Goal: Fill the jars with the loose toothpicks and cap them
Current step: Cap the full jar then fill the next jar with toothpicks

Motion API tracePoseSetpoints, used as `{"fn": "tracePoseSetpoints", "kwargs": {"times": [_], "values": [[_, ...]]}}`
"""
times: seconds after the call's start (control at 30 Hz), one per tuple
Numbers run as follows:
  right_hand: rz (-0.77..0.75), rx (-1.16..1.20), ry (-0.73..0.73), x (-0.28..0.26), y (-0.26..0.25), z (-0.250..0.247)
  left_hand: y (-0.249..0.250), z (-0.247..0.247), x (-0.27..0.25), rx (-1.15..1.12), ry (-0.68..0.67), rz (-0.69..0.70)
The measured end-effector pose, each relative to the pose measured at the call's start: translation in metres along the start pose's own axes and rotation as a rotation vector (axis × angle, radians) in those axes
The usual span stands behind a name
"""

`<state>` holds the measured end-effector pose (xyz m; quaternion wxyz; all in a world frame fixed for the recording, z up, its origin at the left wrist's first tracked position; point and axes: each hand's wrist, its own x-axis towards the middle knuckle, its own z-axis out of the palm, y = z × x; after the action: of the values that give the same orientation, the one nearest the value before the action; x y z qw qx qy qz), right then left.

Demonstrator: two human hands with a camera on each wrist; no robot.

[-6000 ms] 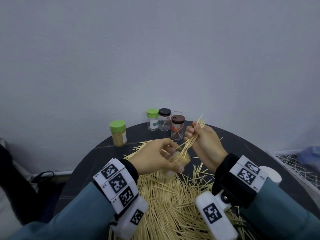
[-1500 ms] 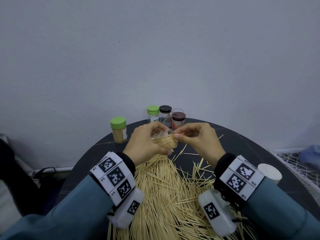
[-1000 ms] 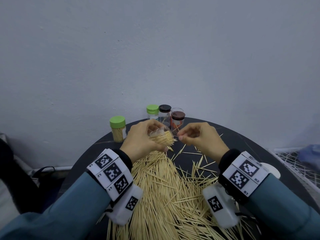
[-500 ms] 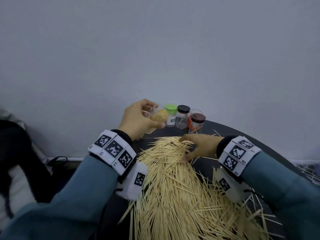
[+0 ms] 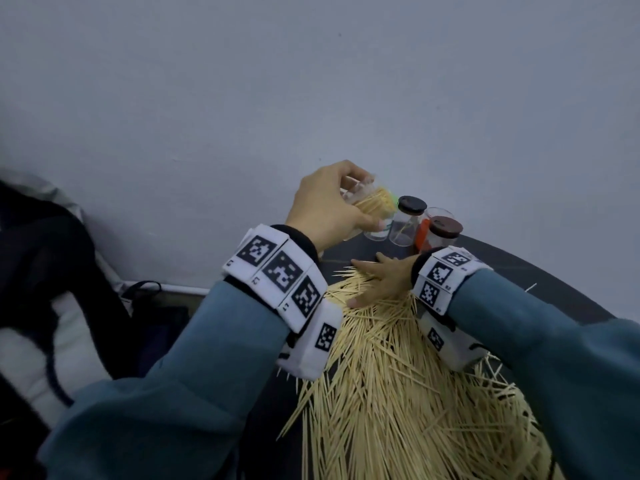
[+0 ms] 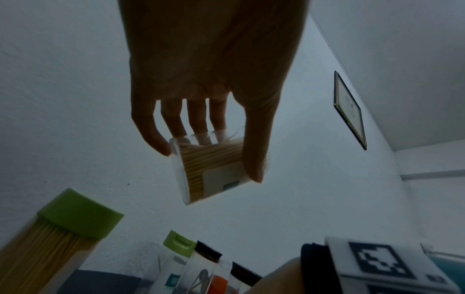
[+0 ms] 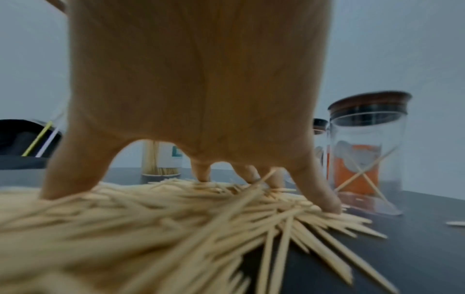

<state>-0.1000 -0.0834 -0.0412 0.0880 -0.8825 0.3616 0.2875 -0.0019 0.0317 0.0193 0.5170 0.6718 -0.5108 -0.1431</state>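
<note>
A: where's the jar at?

B: left hand grips the filled jar, tilted, uncapped, held up near the wall above the capped jars.

A: and the right?

B: right hand is spread flat, fingertips pressing the toothpick pile on the dark table. Holding nothing.

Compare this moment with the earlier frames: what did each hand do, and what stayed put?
The left hand kept its grip on the open jar of toothpicks and lifted it away toward the far left of the table. The right hand let go of its pinched toothpicks, dropped, and now presses spread fingers on the loose toothpick pile. The capped jars at the table's far edge, including the brown-lidded one, stayed standing where they were.
</note>
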Motion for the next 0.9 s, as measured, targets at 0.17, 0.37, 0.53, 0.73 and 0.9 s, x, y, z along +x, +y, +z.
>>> {"fn": "tracePoseSetpoints", "kwargs": {"times": [0.17, 0.37, 0.53, 0.73, 0.9], "values": [[-0.057, -0.029, -0.013, -0.025, 0.007, 0.015, 0.001, 0.004, -0.005, 0.016, -0.02, 0.0], [-0.143, 0.06, -0.019, -0.05, 0.027, 0.034, 0.002, 0.01, -0.009, -0.001, -0.037, -0.013], [-0.24, 0.255, 0.146, -0.077, 0.056, 0.025, 0.003, 0.017, -0.011, -0.011, -0.055, 0.002], [0.047, 0.211, 0.473, -0.04, 0.116, 0.01, 0.002, 0.021, -0.009, -0.046, -0.048, 0.014], [0.28, 0.142, 0.279, -0.002, 0.138, 0.007, 0.001, 0.025, -0.004, -0.036, -0.071, 0.018]]}}
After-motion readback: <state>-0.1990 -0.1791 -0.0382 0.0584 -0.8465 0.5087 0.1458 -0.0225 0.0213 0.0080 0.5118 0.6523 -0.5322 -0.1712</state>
